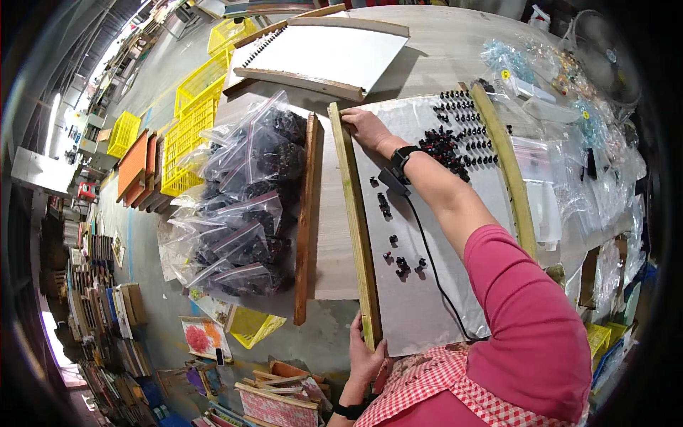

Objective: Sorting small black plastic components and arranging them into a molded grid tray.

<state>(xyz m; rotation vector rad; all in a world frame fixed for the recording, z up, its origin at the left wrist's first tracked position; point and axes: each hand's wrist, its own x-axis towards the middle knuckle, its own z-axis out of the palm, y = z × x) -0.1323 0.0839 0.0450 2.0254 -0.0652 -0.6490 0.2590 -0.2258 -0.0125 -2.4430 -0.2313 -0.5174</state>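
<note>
A white board [420, 313] with wooden rails along two sides stretches out in front of me. My right hand [366, 129] closes around the far end of its left wooden rail [350, 206]. At the near end of that same rail, my left hand [366, 352] grips with fingers partly hidden below the wood. Small black pieces [441, 149] with reddish specks are heaped on the board beyond my right forearm. Several stand in rows [478, 132] beside the right rail [509, 171]. A few loose ones [403, 267] lie nearer me. A black box [393, 181] with a cable sits by my right wrist.
Clear zip bags [242, 213] full of dark pieces pile up left of a brown wooden rail [306, 213]. Another railed white board [327, 53] lies at the far side. Plastic bags [597, 164] and a fan [597, 53] are right. Yellow crates [188, 146] stand left on the floor.
</note>
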